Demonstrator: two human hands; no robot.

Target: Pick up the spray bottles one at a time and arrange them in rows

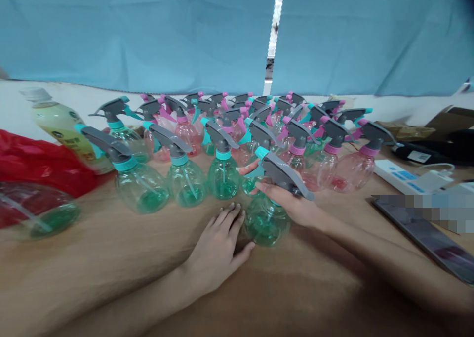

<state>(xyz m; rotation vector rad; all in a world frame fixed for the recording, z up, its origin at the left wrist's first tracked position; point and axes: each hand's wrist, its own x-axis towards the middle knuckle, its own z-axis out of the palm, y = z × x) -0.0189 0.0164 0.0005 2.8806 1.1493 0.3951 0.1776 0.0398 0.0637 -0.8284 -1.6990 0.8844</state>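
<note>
A green spray bottle with a grey and turquoise trigger head stands upright at the front of a large group of such bottles. My right hand is closed around its neck, just under the spray head. Flat on the table lies my left hand, fingers stretched out, its thumb close to the bottle's base; whether it touches is hard to tell. Behind it stand more green bottles, among them one with a turquoise collar. Pink bottles with pink nozzles stand to the right.
A green bottle lies at the left edge by a red plastic bag and a labelled bottle. At right are a phone, a white power strip and dark items. A blue cloth hangs behind.
</note>
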